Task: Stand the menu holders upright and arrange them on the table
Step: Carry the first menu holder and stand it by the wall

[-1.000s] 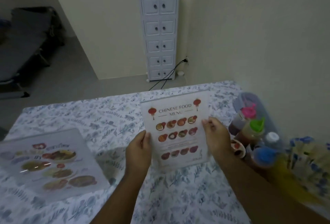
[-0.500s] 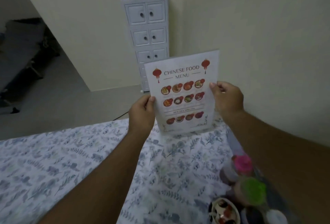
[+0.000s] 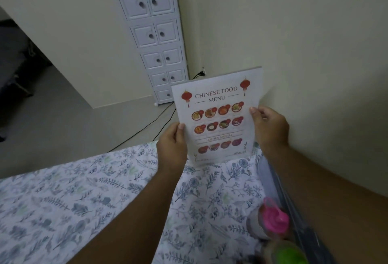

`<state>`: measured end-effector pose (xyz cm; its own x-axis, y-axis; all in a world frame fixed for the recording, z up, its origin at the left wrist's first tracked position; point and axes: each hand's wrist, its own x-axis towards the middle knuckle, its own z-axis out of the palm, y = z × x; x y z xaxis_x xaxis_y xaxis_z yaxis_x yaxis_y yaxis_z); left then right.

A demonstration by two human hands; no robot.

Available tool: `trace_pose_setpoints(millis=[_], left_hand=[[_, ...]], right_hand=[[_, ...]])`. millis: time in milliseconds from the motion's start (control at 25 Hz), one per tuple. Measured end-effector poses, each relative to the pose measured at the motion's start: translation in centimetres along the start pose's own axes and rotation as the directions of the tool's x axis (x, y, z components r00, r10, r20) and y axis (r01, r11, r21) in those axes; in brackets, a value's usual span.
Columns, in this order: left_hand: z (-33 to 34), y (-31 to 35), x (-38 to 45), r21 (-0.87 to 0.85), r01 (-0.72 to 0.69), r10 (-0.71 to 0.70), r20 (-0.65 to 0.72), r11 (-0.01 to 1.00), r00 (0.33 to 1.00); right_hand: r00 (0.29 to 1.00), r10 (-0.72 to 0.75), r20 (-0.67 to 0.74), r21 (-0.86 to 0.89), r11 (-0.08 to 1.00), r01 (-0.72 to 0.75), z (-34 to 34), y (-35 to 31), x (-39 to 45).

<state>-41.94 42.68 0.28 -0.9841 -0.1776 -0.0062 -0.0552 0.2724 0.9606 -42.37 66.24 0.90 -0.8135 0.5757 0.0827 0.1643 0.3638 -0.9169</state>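
Cream walls point(image 3: 294, 22) meet in a corner behind the far end of the table point(image 3: 63, 211), which is covered in a white cloth printed with blue-grey leaves and flowers. Grey floor point(image 3: 63, 127) shows past the table's far edge, with a black cable point(image 3: 147, 127) running across it toward a wall socket. A tall white drawer unit point(image 3: 155, 38) stands in the corner, each tier with two small doors and dark knobs; something blurred sits on its top.

Both forearms reach out over the cloth. Between them the menu holder point(image 3: 218, 116) stands upright near the far right corner of the table, tilted slightly, its lower edge at or just above the cloth; I cannot tell whether it touches. Its sheet reads "CHINESE FOOD MENU" with two red lanterns and rows of round dish pictures.

The left hand point(image 3: 172, 148) grips the holder's left edge, thumb on the front. The right hand point(image 3: 270, 129) grips the right edge, thumb on the front too.

At the lower right, close to the camera and blurred, stand a bottle with a pink cap point(image 3: 275, 219) and one with a green cap point(image 3: 289, 255), beside the right forearm.
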Motion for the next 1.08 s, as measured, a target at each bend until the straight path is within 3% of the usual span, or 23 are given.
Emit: trace_pose_setpoints(millis=[120,320,520,640,760,1080], left_hand=[[0.0,0.6,0.0,0.029,-0.007,0.008,-0.004,1.0,1.0],[-1.5,3.4,-1.0,0.17,-0.011,-0.002,0.076,0.985,0.997],[-6.6,5.1,-5.0,0.399,-0.105,0.064,0.115,0.911,0.991],[-12.2,5.4,-9.6,0.54,-0.203,0.113,0.196,0.817,0.974],[-18.5,4.3,-15.7,0.629,-0.24,0.122,0.225,0.74,0.967],[-35.6,-2.2,-33.4,0.692,-0.201,0.137,0.148,0.693,0.979]], right_hand=[[0.999,-0.028,0.023,-0.034,0.999,0.029,0.0,-0.5,-0.3],[0.97,0.002,0.245,-0.166,0.985,0.04,-1.4,-2.2,-2.3],[0.94,-0.105,0.324,-0.43,0.869,0.245,-3.3,-6.5,-8.3],[0.893,-0.186,0.409,-0.523,0.755,0.396,-3.5,-9.2,-15.0],[0.858,-0.177,0.482,-0.581,0.669,0.464,-2.6,-11.5,-23.3],[0.713,-0.223,0.665,-0.467,0.62,0.63,2.1,-14.0,-47.9]])
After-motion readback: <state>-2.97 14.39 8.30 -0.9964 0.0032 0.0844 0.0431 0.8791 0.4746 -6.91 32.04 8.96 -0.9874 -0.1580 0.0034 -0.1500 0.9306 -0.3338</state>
